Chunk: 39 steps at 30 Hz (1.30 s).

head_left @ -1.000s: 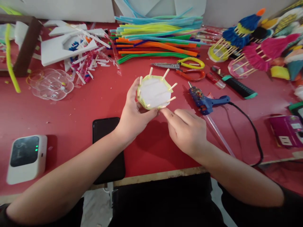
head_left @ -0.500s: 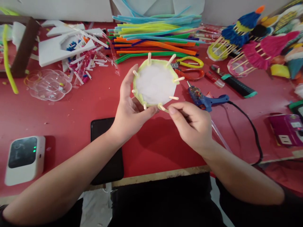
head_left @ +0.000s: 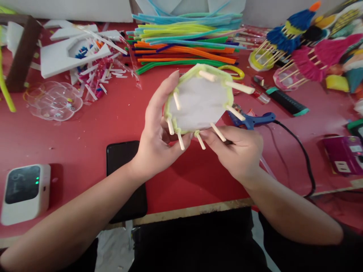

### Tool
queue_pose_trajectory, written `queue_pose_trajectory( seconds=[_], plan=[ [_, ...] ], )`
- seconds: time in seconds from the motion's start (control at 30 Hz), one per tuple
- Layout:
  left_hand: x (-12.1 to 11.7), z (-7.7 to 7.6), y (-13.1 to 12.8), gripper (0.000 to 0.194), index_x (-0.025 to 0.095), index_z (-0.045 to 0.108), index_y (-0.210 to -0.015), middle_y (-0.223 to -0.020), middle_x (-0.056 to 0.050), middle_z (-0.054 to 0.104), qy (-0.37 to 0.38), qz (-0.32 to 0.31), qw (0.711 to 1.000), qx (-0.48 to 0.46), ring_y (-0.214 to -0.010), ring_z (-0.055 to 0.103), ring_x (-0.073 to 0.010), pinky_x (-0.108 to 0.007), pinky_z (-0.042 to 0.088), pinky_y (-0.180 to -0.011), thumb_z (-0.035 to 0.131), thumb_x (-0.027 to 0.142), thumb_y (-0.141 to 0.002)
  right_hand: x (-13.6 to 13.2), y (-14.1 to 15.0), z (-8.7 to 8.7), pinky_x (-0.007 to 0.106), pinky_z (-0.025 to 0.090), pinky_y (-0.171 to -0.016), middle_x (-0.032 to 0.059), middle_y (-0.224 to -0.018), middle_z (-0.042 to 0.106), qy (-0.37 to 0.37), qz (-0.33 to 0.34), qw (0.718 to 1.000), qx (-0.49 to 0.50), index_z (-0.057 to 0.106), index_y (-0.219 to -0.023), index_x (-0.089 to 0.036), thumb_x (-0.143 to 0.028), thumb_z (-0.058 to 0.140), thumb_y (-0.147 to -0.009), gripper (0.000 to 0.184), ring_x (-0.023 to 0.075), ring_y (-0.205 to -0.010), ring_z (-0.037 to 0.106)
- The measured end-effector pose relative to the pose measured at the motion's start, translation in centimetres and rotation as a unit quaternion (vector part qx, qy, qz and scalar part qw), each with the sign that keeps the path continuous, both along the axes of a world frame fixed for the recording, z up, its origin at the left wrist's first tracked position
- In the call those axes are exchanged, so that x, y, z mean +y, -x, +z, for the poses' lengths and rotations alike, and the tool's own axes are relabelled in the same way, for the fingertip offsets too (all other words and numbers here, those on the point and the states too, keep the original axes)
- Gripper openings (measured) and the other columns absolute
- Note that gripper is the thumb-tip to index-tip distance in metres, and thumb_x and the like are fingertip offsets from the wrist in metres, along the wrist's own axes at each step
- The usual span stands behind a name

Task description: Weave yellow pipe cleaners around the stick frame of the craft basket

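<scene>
The likely light disc (head_left: pixel 197 102) is best rim-held — left hand (head_left: pixel 159 130) clamped there, soft-looking strip (head_left: pixel 197 69) pinched by right hand (head_left: pixel 236 151).

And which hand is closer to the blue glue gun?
Right. The right hand is just below the blue glue gun in the picture; the left hand is farther off, to its left, holding the white disc.

Pipe cleaners (head_left: pixel 187 44) lie behind the disc (head_left: pixel 197 104), glue gun (head_left: pixel 256 120) right.
</scene>
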State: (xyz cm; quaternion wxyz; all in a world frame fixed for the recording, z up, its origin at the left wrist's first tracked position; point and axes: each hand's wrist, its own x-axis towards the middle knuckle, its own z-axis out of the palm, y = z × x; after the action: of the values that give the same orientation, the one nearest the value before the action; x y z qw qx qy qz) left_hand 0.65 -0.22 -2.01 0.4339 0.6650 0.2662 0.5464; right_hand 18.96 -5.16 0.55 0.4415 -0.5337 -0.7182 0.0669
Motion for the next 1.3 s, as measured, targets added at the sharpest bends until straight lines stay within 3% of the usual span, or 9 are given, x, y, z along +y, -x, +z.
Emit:
queue_pose_trajectory(
  seconds=[0.1, 0.27, 0.47, 0.67, 0.87, 1.13, 1.3],
  plan=[
    [0.0, -0.1, 0.1, 0.091, 0.044, 0.033, -0.158, -0.173, -0.001, 0.031, -0.034, -0.016, 0.999, -0.001, -0.163, 0.019, -0.0311, -0.041, 0.048, -0.118, 0.083, 0.033, -0.082, 0.0, 0.0, -0.4, 0.024, 0.039, -0.048, -0.0027, -0.06, 0.07, -0.043, -0.006, 0.998, -0.034, 0.081, -0.085, -0.024, -0.029, 0.07, -0.096, 0.016, 0.0082, -0.048, 0.056],
    [0.1, -0.5, 0.2, 0.09, 0.048, 0.032, -0.158, -0.172, 0.003, 0.033, -0.051, -0.023, 0.998, -0.002, -0.164, 0.004, -0.0317, -0.048, 0.039, -0.125, 0.081, 0.031, -0.084, -0.1, 0.2, -0.2, 0.024, 0.035, -0.044, -0.004, -0.05, 0.062, -0.027, -0.027, 0.999, -0.038, 0.076, -0.073, -0.021, -0.032, 0.07, -0.095, 0.026, 0.0072, -0.042, 0.048],
    [-0.1, 0.1, 0.1, 0.089, 0.042, 0.042, -0.155, -0.173, -0.002, 0.031, 0.025, -0.005, 0.999, -0.023, -0.158, 0.033, -0.033, -0.046, 0.048, -0.12, 0.086, 0.027, -0.079, -0.1, 0.4, 0.2, 0.023, 0.035, -0.044, -0.0046, -0.049, 0.058, -0.013, -0.027, 0.999, -0.045, 0.069, -0.065, -0.02, -0.029, 0.072, -0.093, 0.03, 0.0063, -0.042, 0.043],
    [-0.1, 0.6, 0.5, 0.091, 0.049, 0.036, -0.157, -0.179, 0.004, 0.009, 0.082, -0.012, 0.996, -0.019, -0.147, 0.05, -0.0334, -0.041, 0.061, -0.104, 0.083, 0.027, -0.082, -0.3, 0.5, 0.6, 0.024, 0.05, -0.056, -0.0015, -0.066, 0.073, -0.117, 0.014, 0.986, -0.118, 0.075, -0.098, -0.023, -0.017, 0.068, -0.096, 0.01, 0.0102, -0.054, 0.06],
    [-0.3, 1.2, 0.1, 0.115, 0.041, 0.015, -0.166, -0.157, -0.011, 0.053, 0.205, -0.027, 0.978, -0.028, -0.142, 0.055, -0.0387, -0.052, 0.058, -0.106, 0.088, 0.035, -0.078, -0.2, 0.3, 0.0, 0.022, 0.05, -0.061, -0.0034, -0.059, 0.064, -0.176, 0.021, 0.967, -0.184, 0.074, -0.1, -0.017, -0.008, 0.07, -0.092, 0.013, 0.0094, -0.054, 0.057],
    [-0.5, 1.8, -0.2, 0.118, 0.037, 0.011, -0.167, -0.14, -0.011, 0.067, 0.285, -0.032, 0.956, -0.067, -0.128, 0.067, -0.0385, -0.052, 0.06, -0.1, 0.087, 0.03, -0.077, -0.3, 0.3, 0.3, 0.021, 0.051, -0.059, -0.003, -0.06, 0.069, -0.145, 0.028, 0.972, -0.182, 0.074, -0.098, -0.017, -0.01, 0.069, -0.093, 0.01, 0.0098, -0.052, 0.062],
    [-0.3, 2.0, 0.1, 0.118, 0.035, 0.015, -0.167, -0.13, -0.009, 0.074, 0.346, -0.052, 0.933, -0.086, -0.114, 0.075, -0.0291, -0.042, 0.065, -0.095, 0.087, 0.021, -0.075, -0.2, 0.0, 0.6, 0.021, 0.053, -0.057, -0.0044, -0.068, 0.076, -0.098, 0.037, 0.985, -0.134, 0.074, -0.1, -0.025, -0.01, 0.066, -0.095, 0.017, 0.0093, -0.054, 0.066]
  ],
)
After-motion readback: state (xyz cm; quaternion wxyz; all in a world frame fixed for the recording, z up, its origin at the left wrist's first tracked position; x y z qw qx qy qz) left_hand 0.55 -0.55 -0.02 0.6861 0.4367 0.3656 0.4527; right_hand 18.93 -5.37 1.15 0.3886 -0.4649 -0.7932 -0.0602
